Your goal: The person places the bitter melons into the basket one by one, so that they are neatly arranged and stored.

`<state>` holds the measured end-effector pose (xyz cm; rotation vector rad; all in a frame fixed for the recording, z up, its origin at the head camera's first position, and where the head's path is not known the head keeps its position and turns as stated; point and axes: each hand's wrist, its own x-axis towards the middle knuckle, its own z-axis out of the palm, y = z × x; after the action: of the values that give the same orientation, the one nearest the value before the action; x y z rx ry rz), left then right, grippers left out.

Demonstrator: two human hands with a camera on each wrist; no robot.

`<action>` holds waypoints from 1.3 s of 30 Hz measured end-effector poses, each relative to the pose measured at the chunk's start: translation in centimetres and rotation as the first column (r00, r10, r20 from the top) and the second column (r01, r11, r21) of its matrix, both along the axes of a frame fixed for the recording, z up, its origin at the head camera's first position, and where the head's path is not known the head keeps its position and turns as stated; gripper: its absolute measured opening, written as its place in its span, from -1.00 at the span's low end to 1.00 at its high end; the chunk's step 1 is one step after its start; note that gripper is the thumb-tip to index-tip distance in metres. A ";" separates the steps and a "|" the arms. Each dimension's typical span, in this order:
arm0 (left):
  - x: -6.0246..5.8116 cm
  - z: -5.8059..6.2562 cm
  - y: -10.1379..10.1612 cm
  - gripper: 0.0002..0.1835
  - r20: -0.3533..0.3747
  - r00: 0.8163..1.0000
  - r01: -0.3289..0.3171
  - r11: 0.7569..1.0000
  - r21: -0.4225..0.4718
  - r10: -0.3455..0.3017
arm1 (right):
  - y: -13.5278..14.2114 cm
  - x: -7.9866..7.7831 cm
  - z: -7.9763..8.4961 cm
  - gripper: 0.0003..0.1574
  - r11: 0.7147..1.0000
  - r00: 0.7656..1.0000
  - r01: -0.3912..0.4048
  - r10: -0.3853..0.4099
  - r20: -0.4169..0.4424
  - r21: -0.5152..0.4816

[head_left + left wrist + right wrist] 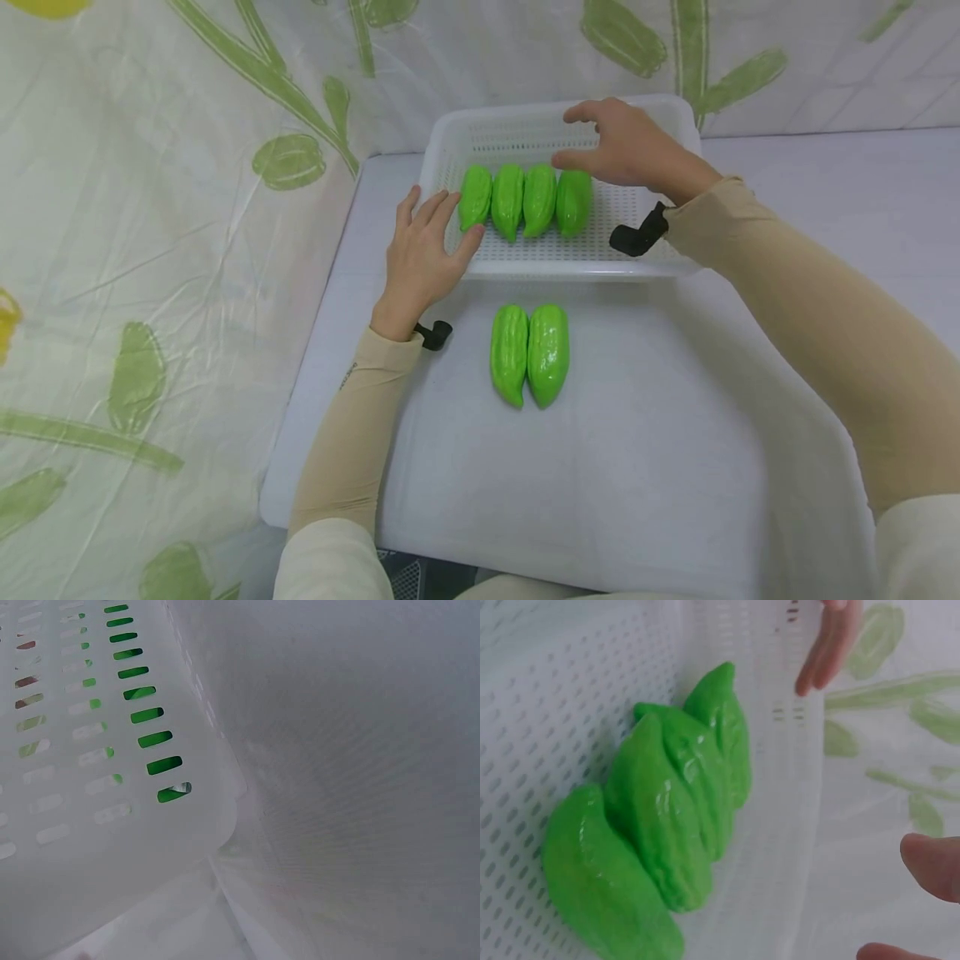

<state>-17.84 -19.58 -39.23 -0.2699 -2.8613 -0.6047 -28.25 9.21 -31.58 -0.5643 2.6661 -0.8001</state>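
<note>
Several glossy green pepper-like vegetables [508, 196] lie side by side in a white perforated plastic basket [555, 268]. Over the basket's right half, my right hand [630, 143] holds nothing, its thumb and fingers parted near the rightmost vegetable [574, 205]. My left hand [426, 258] is at the basket's left side, fingers spread by the rim and empty. In the right wrist view, the vegetables [664, 810] lean against one another, and two fingertips [934, 866] show at the right edge. Through the basket's slotted wall [199, 825], green shows in the left wrist view.
Two more green vegetables [548, 354] lie together on the white-covered table [637, 467], in front of the basket. A plastic curtain with a leaf print [180, 250] hangs along the left and back table edges. Small black cameras [637, 237] sit at both wrists.
</note>
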 end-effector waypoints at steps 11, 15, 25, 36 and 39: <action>-0.3 0.0 0.1 -0.29 0.015 1.000 0.001 1.000 0.001 -0.001 | 0.1 2.6 1.3 -0.03 0.999 0.998 0.013 -0.016 -0.053 -0.048; -0.3 0.0 0.1 -0.29 0.015 1.000 0.001 1.000 -0.001 -0.001 | 0.3 3.6 1.5 -0.05 0.998 0.996 0.013 -0.018 -0.084 -0.067; -0.5 0.1 0.0 -0.28 0.021 1.000 -0.004 1.000 -0.010 0.004 | 0.7 6.8 1.1 -0.20 0.990 0.978 -0.042 0.012 -0.209 -0.137; -0.5 0.0 0.0 -0.29 0.015 1.000 -0.005 1.000 -0.012 0.006 | 1.4 9.3 0.7 -0.25 0.982 0.972 -0.041 -0.004 -0.235 -0.186; -0.5 0.0 0.0 -0.28 0.015 1.000 -0.006 1.000 -0.011 0.006 | 1.6 10.2 0.6 -0.28 0.977 0.971 -0.048 -0.003 -0.240 -0.207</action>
<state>-18.36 -19.56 -39.27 -0.2591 -2.8796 -0.5928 -18.04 10.84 -30.99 -0.7882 2.8015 -1.0812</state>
